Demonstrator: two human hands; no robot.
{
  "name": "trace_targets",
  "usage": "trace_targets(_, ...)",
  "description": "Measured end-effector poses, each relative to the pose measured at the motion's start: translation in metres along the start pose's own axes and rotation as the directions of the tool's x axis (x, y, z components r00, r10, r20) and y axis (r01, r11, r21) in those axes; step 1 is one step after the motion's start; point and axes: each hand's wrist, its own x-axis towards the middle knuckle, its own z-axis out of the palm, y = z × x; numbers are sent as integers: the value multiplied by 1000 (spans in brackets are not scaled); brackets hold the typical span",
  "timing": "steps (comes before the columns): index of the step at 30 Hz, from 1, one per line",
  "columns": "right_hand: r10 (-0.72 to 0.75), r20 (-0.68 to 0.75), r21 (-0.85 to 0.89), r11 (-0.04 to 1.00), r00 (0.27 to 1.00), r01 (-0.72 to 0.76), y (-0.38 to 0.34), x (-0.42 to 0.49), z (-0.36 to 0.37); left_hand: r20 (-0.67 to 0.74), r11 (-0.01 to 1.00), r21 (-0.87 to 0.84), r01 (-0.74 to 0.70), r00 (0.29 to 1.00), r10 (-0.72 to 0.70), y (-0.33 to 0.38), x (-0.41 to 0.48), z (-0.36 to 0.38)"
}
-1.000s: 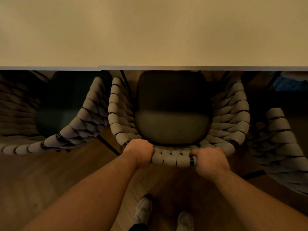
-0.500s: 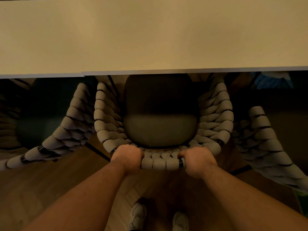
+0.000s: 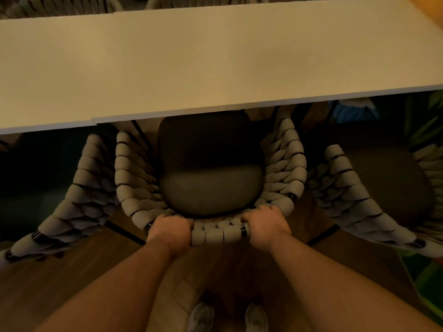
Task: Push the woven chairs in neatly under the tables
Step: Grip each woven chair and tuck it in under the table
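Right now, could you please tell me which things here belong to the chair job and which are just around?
Job: middle woven chair, left hand, right hand, table, left chair, right chair.
Just around: green rug, blue item under table.

There is just 1 camera. It sits on the person's head and looks forward and steeply down. The woven chair (image 3: 211, 185) is right below it and very near. The table (image 3: 215, 56) fills the top, a bit farther off. The person's own shoes (image 3: 201, 317) show at the bottom edge. The wide view bends the sides
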Motion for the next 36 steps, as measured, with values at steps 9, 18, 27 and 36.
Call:
trace_targets(9, 182, 34, 377, 908, 983, -181, 18, -110, -21, 159, 995, -100, 9, 987, 7, 14, -37, -39)
trace_targets(18, 678, 151, 787, 357, 720, -502, 104, -241, -14, -16, 922, -378, -86, 996, 86, 104, -74, -76)
trace_targets(27, 793, 306, 904, -69, 527, -421, 253, -335, 59, 48, 601, -799, -26, 993, 107, 313, -82, -115)
trace_targets(36, 760, 354, 905, -131, 545, -405, 399, -369, 107, 182, 50, -982, 181, 983, 11, 475, -81, -130)
